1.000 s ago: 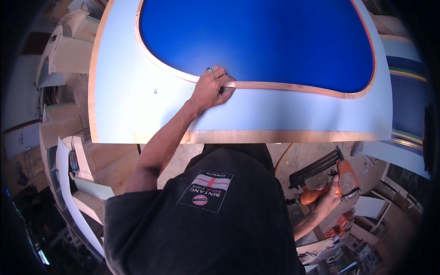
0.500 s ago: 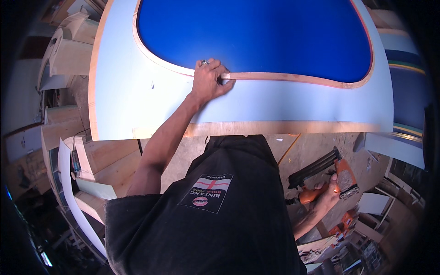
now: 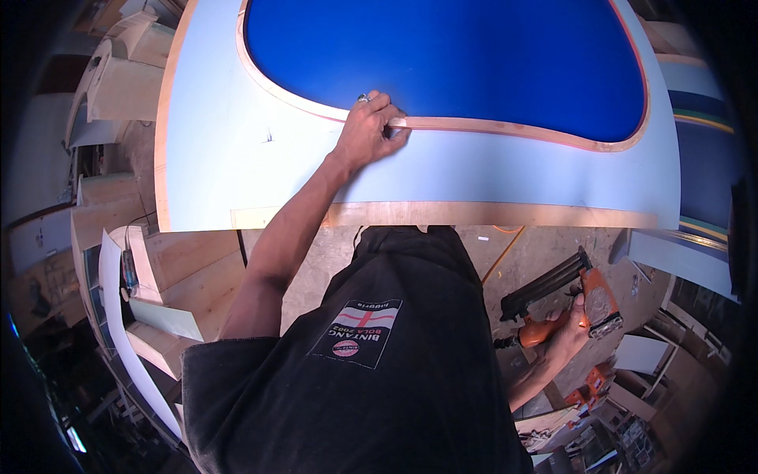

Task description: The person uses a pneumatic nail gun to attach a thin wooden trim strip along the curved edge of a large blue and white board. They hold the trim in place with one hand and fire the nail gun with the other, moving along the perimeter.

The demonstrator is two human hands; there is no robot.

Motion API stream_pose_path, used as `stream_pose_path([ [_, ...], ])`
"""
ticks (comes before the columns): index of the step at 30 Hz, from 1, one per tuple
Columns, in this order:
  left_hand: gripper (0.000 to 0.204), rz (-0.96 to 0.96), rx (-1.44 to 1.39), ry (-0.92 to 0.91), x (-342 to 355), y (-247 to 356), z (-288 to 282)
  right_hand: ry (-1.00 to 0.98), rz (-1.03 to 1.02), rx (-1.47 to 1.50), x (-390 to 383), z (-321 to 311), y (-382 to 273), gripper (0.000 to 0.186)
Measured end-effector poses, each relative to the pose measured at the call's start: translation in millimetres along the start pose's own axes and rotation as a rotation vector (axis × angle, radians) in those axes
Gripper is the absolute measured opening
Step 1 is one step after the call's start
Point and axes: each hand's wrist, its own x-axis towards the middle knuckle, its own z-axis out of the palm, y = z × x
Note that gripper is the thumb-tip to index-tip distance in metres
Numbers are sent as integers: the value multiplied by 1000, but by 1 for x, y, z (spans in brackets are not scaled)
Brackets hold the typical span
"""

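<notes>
My left hand (image 3: 369, 130) is closed on a thin pale wooden strip (image 3: 482, 124) running along the curved border of a bright blue surface (image 3: 442, 59), with a white panel (image 3: 497, 174) around it. A ring shows on one finger. Low on the right, beside my dark shirt, my right hand (image 3: 562, 324) grips an orange-and-black nail gun (image 3: 594, 296) with a hose fitting at its end, held below the panel's near edge, away from the strip.
Cut plywood pieces (image 3: 181, 292) and a long white curved sheet (image 3: 126, 332) lie on the left. Blue boards with yellow stripes (image 3: 703, 174) are at the right. A yellow hose (image 3: 505, 265) runs across the concrete floor (image 3: 493, 249); orange boxes (image 3: 588, 387) lie lower right.
The panel and my left hand sit somewhat higher in the view, the hand still on the strip at about the same place. The nail gun stays in my right hand, barely moved.
</notes>
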Motion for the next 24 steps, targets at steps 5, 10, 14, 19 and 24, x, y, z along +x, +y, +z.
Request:
stream_pose_path([
  [5, 26, 5, -30, -81, 0, -3, -7, -23, 3, -3, 4, -9, 10, 35],
  [10, 31, -92, -34, -251, 10, 9, -28, -3, 12, 8, -1, -4, 4, 36],
  [14, 37, 2, 75, -211, 14, 19, -31, -10, 46, -57, 1, -10, 6, 37],
  [19, 25, -45, 93, -267, 18, 19, -18, -29, 70, -87, -4, 2, -11, 38],
  [24, 14, 6, 50, -236, 21, 14, -13, -49, -5, -95, -2, 11, -14, 47],
])
